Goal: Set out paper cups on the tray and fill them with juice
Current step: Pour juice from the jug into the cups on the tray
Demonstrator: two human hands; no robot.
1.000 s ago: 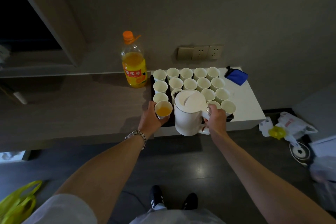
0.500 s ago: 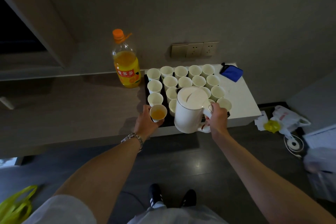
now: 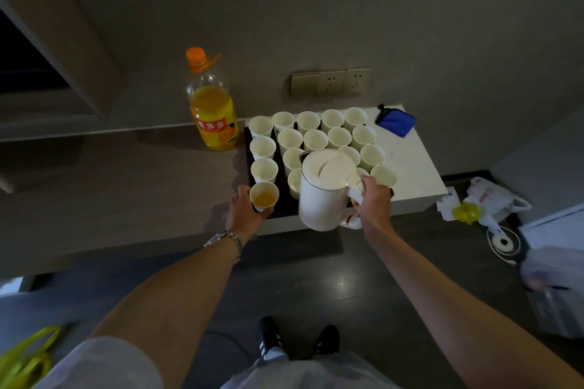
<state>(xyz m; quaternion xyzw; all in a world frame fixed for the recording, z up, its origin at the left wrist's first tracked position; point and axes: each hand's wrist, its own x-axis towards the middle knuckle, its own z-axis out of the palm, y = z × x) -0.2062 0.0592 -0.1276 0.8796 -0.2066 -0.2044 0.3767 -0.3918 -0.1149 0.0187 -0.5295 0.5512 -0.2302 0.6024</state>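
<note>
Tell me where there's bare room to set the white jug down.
Free: the white top between the cups and the blue cloth, and the brown counter left of the tray, in front of the juice bottle. Crowded: the tray, packed with paper cups.

Juice cup (image 3: 264,196) in left grip (image 3: 245,213)

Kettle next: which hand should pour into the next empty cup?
Right, probably. The right hand already grips the kettle by its handle, above the empty cups. The left hand is busy holding the filled cup.
</note>
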